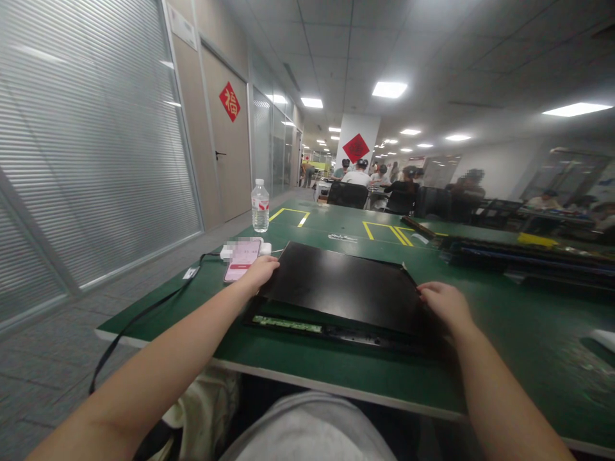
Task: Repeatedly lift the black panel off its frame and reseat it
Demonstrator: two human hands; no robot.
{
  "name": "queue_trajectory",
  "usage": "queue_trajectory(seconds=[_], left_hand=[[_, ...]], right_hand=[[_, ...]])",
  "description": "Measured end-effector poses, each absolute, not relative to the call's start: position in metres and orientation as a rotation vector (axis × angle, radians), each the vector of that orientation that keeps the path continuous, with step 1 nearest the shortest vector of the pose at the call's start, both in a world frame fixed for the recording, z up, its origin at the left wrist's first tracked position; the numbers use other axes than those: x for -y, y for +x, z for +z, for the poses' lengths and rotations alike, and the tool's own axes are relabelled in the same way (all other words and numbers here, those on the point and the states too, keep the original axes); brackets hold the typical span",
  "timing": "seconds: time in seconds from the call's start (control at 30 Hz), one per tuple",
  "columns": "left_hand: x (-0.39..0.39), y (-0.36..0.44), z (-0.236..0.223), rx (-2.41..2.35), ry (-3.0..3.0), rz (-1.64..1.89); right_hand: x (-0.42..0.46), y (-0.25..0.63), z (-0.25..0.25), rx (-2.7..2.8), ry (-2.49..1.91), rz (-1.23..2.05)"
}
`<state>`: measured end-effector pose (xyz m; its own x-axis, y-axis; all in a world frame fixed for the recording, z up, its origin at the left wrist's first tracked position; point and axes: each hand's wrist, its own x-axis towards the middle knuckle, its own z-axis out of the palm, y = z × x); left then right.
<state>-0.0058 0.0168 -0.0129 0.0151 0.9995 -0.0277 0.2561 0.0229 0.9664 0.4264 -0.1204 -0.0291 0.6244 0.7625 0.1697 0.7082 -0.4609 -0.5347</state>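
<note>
A dark, glossy, flat display panel (343, 278) spans the space between my hands, above the green table. My left hand (263, 270) pinches its left edge near the far corner. On the opposite side, the fingers of my right hand (446, 306) are closed on the right edge. Along the panel's near side, a green circuit board strip (287, 324) shows in a black frame piece (355, 335). Whether the panel touches that piece is hard to see. Just beyond my left hand lies a phone (243, 261) with a lit pinkish screen.
A water bottle (260, 206) stands at the table's far left. Dark flat panels lie stacked (519, 255) at the right. A black cable (144, 312) crosses the left edge of the green table (192, 314). Yellow tape (379, 224) marks its far side. Several people sit farther back.
</note>
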Motion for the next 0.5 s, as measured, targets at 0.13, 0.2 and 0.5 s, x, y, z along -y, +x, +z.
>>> queue_trajectory(seconds=[0.13, 0.2, 0.5], left_hand=[[-0.0176, -0.0052, -0.0125, -1.373, 1.328, 1.058], [-0.0171, -0.0051, -0.0120, -1.356, 1.322, 1.063], [-0.0218, -0.0065, -0.0181, -1.350, 1.379, 1.066]], right_hand=[[0.1205, 0.4259, -0.0287, 1.158, -2.283, 0.117], [0.1203, 0.4268, -0.0293, 1.163, -2.275, 0.128], [0.1193, 0.4290, -0.0289, 1.126, -2.293, 0.158]])
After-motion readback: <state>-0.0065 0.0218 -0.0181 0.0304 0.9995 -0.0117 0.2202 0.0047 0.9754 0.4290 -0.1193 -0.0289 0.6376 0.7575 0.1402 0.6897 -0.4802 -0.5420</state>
